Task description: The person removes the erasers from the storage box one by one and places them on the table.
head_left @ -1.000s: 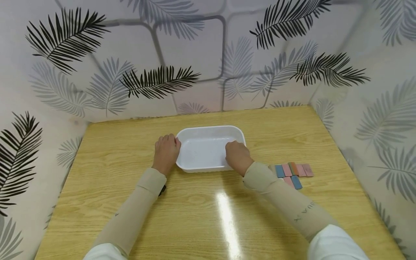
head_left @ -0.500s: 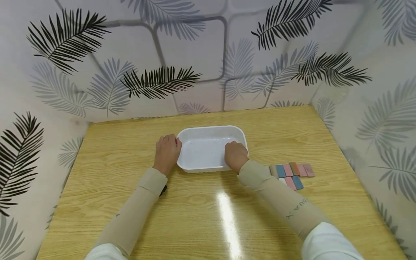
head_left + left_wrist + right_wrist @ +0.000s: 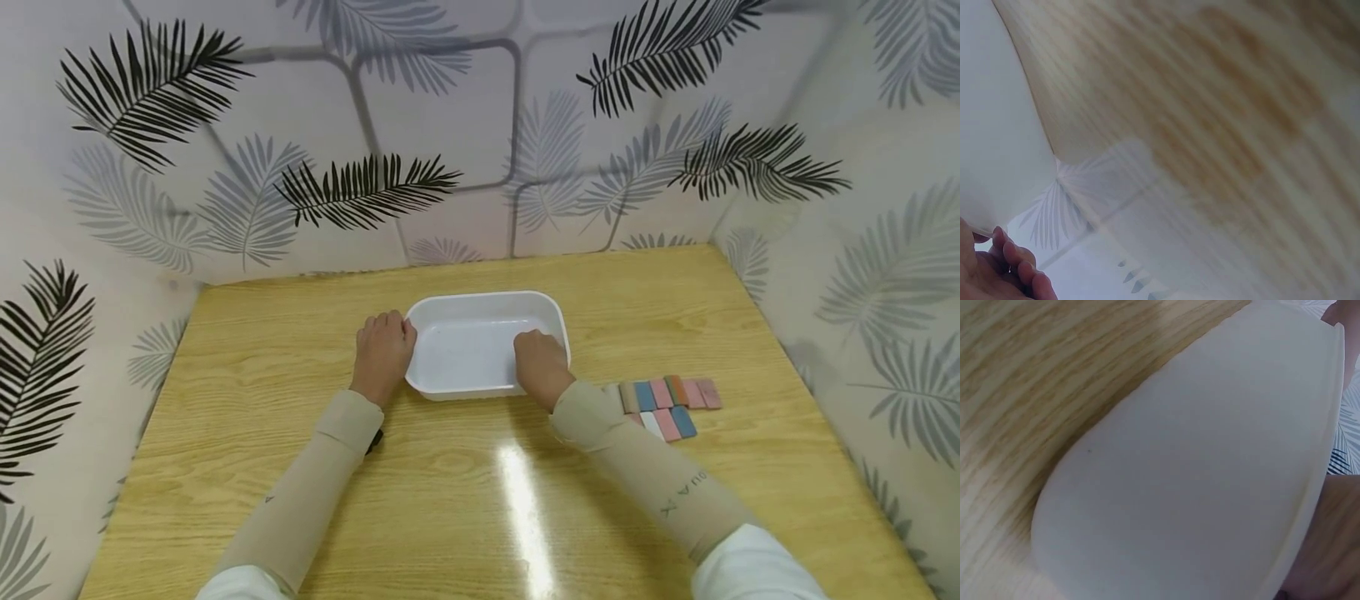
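A white rectangular tray point(image 3: 468, 337) with rounded corners stands on the wooden table, toward its back. My left hand point(image 3: 384, 354) grips the tray's left rim, with fingers curled at the edge in the left wrist view. My right hand point(image 3: 542, 367) reaches over the near right rim, and its knuckles are down inside the tray. From the right wrist, the tray's outer wall point(image 3: 1185, 462) hides most of that hand point(image 3: 1329, 537). Its fingertips are out of sight, so whether they hold anything is hidden.
Right of the tray, several small flat coloured rectangular pieces point(image 3: 660, 396) lie in two rows, partly behind the right forearm. A small black object point(image 3: 375, 442) shows beside the left forearm. A leaf-patterned wall covering point(image 3: 450, 117) rises behind the wooden table point(image 3: 262, 333).
My right hand has shifted a little to the left inside the tray, and its forearm with it, so more coloured pieces show. My left hand stays on the rim.
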Demonstrator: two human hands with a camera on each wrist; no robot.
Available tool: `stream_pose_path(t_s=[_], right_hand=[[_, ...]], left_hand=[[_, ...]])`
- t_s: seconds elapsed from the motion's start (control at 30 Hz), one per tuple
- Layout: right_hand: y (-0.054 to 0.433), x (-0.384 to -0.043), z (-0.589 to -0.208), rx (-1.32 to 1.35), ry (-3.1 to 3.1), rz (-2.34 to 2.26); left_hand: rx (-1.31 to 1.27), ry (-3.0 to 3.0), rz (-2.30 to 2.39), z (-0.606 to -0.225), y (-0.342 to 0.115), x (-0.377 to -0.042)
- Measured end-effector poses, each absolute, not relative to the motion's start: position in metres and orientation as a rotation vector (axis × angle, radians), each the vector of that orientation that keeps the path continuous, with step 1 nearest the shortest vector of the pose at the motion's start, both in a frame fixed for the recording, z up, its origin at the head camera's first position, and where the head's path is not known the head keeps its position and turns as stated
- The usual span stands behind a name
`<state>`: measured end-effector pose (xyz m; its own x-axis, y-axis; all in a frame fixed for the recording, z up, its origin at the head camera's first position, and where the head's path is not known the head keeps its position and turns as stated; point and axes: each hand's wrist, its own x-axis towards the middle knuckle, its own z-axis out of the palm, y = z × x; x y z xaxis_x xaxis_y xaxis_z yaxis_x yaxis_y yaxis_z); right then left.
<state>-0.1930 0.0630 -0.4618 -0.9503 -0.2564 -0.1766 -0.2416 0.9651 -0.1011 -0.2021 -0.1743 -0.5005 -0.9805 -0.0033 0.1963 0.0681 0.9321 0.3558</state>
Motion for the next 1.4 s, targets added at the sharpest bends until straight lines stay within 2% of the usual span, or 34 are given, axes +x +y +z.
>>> stream_pose_path(t_s=[0.83,1.4], right_hand=[[0.08,-0.206,-0.474,-0.562,2.861,-0.539],[0.082,-0.187,-0.415,-0.593,2.88,-0.617]], left_hand=[[-0.042,-2.893,-0.547,-0.502,-0.174,-0.202],[-0.047,-2.898,-0.549,-0.502,-0.174,-0.203]])
